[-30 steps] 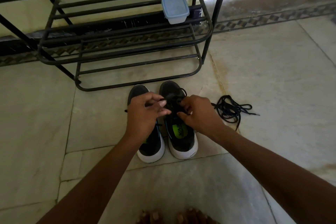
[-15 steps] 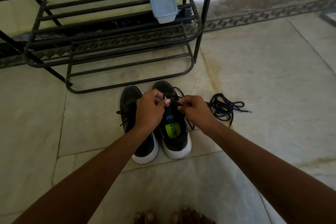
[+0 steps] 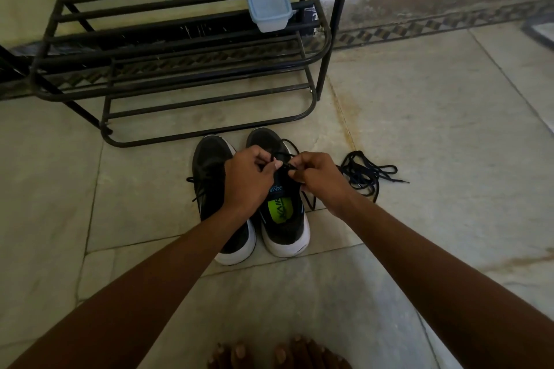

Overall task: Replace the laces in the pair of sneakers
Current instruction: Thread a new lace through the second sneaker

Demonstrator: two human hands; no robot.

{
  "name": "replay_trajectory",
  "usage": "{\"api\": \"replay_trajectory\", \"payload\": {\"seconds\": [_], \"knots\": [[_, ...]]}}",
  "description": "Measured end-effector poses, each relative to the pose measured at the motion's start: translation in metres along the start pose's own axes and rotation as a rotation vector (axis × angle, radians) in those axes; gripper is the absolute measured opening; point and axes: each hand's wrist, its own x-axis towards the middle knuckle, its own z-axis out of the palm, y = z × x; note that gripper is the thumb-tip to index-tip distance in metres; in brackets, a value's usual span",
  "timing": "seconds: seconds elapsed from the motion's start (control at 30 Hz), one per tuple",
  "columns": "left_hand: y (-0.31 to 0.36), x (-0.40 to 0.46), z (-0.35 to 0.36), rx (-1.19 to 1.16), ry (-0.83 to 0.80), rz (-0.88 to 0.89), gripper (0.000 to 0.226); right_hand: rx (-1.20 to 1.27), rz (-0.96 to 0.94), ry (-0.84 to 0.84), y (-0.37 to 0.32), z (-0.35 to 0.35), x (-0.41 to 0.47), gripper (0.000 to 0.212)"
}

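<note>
A person is crouching over a pair of black sneakers standing side by side on a stone floor (image 3: 419,117), toes pointing to 12 o'clock toward a black metal shoe rack (image 3: 168,69). Both hands are meeting over the right sneaker (image 3: 283,198), just above its tongue. The left hand (image 3: 247,180) is reaching across the left sneaker (image 3: 209,171) and pinching a strand of black lace (image 3: 281,156); the right hand (image 3: 320,178) is pinching the same lace at 3 o'clock from it, fingertips nearly touching. Each grip is clamped on the lace, fingers curled, with the short strand running 9 to 3 o'clock between them.

The shoe's long axis is running 12 to 6 o'clock, and its eyelets are lying directly beneath the grips, toward 6 o'clock. A loose bundle of laces (image 3: 368,174) is lying on the floor at 3 o'clock, nearer the right hand. It cannot be told whether the pinched lace is going in or coming out.
</note>
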Motion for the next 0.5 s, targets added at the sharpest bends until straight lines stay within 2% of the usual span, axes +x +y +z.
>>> {"api": "replay_trajectory", "payload": {"seconds": [0.33, 0.5], "knots": [[0.0033, -0.0056, 0.0061, 0.046, 0.062, 0.037, 0.010, -0.027, -0.022, -0.010, -0.0001, -0.0017, -0.0010, 0.008], [0.0032, -0.0031, 0.0063, 0.036, 0.046, 0.022, 0.011, 0.161, 0.065, -0.021, -0.0033, -0.0023, 0.0018, 0.022]]}}
